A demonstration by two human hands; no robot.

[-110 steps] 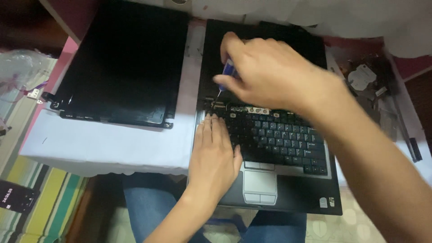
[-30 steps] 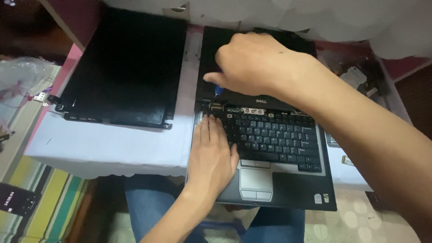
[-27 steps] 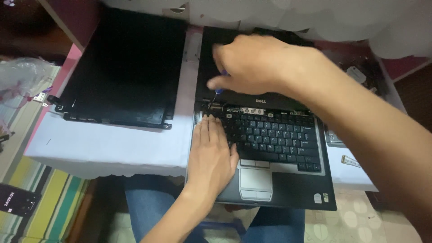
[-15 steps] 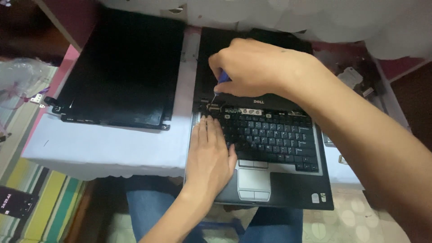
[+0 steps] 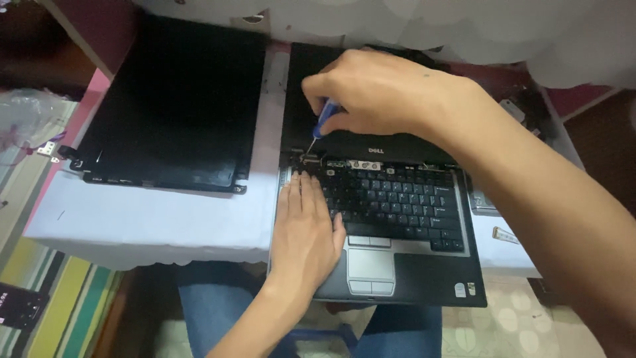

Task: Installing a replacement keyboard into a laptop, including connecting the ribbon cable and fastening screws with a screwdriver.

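An open dark laptop [image 5: 424,285] with a silver palm rest lies on a white-covered table. My left hand [image 5: 306,232] lies flat on the left side of its keyboard [image 5: 397,202]. Above the hinge area, my right hand [image 5: 384,96] grips a small blue-handled screwdriver [image 5: 320,126]. The screwdriver's thin metal tip points down at the left hinge, just above the keyboard's top-left corner. The right hand hides most of the laptop's screen part.
A detached black screen panel [image 5: 175,106] lies to the left on the white table cover [image 5: 152,219]. A clear plastic bag [image 5: 30,126] sits at far left. Small parts [image 5: 507,233] lie right of the laptop. My legs in jeans [image 5: 212,298] show below.
My right hand has shifted slightly, and the blue screwdriver now shows more clearly with its tip at the left hinge. The left hand has stayed on the keyboard.
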